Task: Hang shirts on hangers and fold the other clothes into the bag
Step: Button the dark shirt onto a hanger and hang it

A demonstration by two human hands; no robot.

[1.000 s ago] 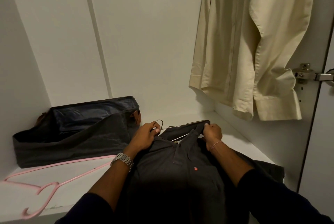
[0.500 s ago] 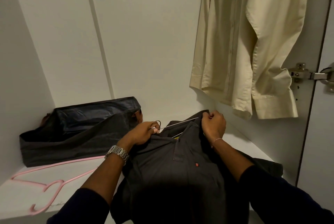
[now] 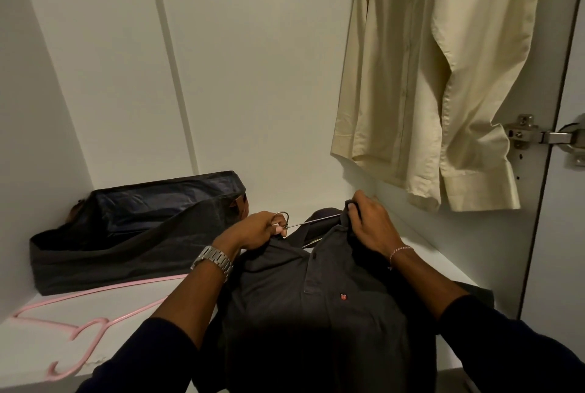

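I see the white wardrobe shelf (image 3: 421, 253) as the biggest surface, running from the left wall to the right side panel. Above its right end a cream long-sleeved shirt (image 3: 421, 75) hangs, cuff down near the metal door hinge (image 3: 531, 134). Lying across the shelf front in the middle is the dark grey polo shirt (image 3: 316, 313), collar pointing to the back wall, a small red logo on its chest, its lower part draping over the shelf edge. Back left sits an open dark fabric bag (image 3: 126, 234), against the rear wall. In front of it lies a pink hanger (image 3: 95, 326), flat, hook toward me.

My right hand (image 3: 370, 224) is clenched on the polo's far shoulder fabric, bunched at the collar. My left hand (image 3: 256, 231), steel watch (image 3: 213, 261) on the wrist, pinches the hook of a thin metal wire hanger (image 3: 304, 223) whose arm runs into the polo's neck opening; the rest of it is hidden under the cloth.
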